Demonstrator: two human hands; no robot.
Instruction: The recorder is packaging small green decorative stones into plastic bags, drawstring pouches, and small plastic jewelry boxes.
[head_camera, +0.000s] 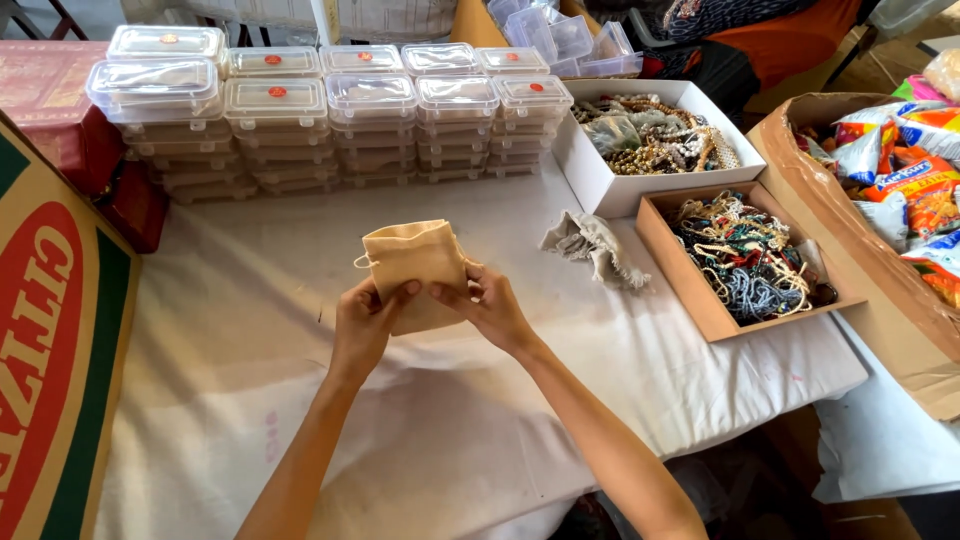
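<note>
Both hands pinch the small beige cloth drawstring pouch (415, 270) by its lower edge: the left hand (365, 325) has its thumb laid across the front of the fabric with the fingers curled behind, and the right hand (490, 305) clamps the opposite lower corner in the same grip, thumb in front. The pouch is held upright just above the bench (250, 300), in front of the person, its gathered mouth uppermost and a loop of cord showing at its left side. Its weave looks coarse and matte, soft enough to crease where the thumbs press. Both forearms rise from the bottom edge and converge, wrists slightly bent.

The bench is draped in a wrinkled white cloth. At its far side stand stacks of clear rectangular plastic lidded boxes (330, 120), several with a small red round sticker on the lid. Right of the pouch lies a crumpled grey cloth bag (590, 245). Beyond it sit a white cardboard box of pale bead strings (655, 135) and a brown cardboard tray of tangled coloured bead strings (745, 260)
</note>
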